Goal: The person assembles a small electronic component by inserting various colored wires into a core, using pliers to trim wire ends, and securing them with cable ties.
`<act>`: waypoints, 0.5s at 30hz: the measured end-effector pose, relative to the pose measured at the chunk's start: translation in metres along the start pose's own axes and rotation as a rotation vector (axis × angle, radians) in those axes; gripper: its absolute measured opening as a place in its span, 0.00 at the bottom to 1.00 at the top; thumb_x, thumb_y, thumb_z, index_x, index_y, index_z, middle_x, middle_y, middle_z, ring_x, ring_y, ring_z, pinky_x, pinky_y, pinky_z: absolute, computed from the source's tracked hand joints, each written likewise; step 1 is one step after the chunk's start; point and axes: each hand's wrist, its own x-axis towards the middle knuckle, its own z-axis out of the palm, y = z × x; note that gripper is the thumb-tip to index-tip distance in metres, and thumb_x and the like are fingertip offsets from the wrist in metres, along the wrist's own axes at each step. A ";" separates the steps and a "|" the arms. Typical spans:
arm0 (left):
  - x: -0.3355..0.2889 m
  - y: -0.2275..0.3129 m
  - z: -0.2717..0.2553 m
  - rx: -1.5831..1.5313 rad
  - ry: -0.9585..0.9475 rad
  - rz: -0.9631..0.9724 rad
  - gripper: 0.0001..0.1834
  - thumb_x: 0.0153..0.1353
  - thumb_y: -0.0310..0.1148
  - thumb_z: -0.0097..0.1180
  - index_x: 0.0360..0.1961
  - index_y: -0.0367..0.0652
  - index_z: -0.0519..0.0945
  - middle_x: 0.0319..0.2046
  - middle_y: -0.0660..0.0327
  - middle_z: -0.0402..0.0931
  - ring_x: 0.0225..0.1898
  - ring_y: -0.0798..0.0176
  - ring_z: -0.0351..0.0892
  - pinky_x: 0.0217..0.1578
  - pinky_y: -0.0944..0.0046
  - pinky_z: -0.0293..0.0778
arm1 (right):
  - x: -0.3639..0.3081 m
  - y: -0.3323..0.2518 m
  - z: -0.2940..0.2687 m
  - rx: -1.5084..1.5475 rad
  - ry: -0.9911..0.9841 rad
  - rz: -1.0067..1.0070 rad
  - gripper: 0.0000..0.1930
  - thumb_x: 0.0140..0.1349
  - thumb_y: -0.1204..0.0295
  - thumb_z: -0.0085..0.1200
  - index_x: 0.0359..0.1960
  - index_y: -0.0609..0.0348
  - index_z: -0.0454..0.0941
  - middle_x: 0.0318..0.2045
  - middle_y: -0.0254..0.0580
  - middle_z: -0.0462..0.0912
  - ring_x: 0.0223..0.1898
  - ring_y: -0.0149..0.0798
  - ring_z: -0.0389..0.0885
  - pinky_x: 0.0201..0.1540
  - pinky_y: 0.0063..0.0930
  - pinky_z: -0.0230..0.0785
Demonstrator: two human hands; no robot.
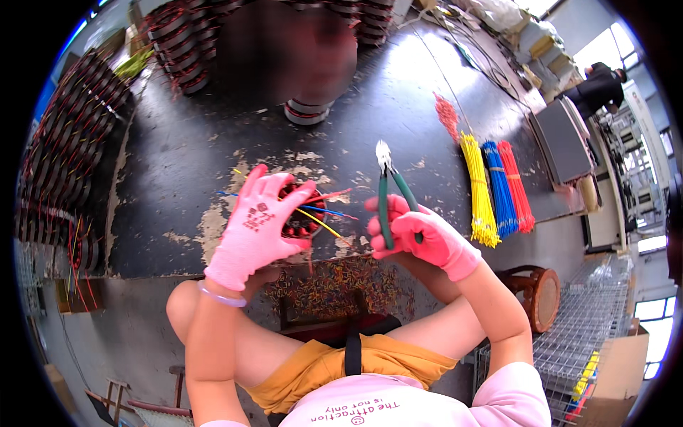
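My left hand (260, 213), in a pink glove, is wrapped over a round stator coil (302, 226) near the table's front edge. Yellow, blue and red wires stick out of the coil to the right, and the ends of a yellow and a blue wire show left of the fingers. Much of the coil is hidden under the glove. To its right, my right hand (435, 238), gloved the same way, holds a pair of cutting pliers (383, 203) by its green handles. The handles are spread and the metal jaws point away from me, clear of the wires.
Bundles of yellow wires (478, 192), blue wires (502, 188) and red wires (518, 186) lie on the right of the dark table (398, 128). Stacked stators (78, 135) line the left side, with more at the back. Wire scraps (327, 285) litter the area below the front edge.
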 end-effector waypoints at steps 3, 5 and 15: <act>0.009 -0.006 0.000 -0.013 -0.017 0.031 0.49 0.40 0.35 0.76 0.69 0.49 0.72 0.66 0.52 0.69 0.73 0.44 0.61 0.78 0.44 0.49 | -0.020 0.014 -0.025 -0.057 0.062 0.137 0.26 0.73 0.64 0.50 0.69 0.61 0.65 0.46 0.42 0.83 0.42 0.38 0.86 0.49 0.39 0.81; 0.014 -0.007 -0.001 0.005 -0.034 0.032 0.50 0.40 0.34 0.76 0.70 0.49 0.72 0.68 0.54 0.68 0.73 0.44 0.60 0.78 0.45 0.49 | -0.026 0.016 -0.024 -0.033 0.027 0.236 0.26 0.74 0.59 0.52 0.68 0.60 0.65 0.45 0.41 0.82 0.40 0.35 0.86 0.47 0.38 0.83; 0.019 -0.010 -0.002 0.011 -0.058 0.038 0.50 0.39 0.33 0.75 0.70 0.47 0.71 0.70 0.55 0.67 0.73 0.46 0.60 0.78 0.46 0.49 | -0.009 0.021 -0.013 -0.272 -0.029 0.266 0.31 0.74 0.49 0.53 0.69 0.55 0.62 0.43 0.38 0.81 0.37 0.33 0.85 0.42 0.33 0.82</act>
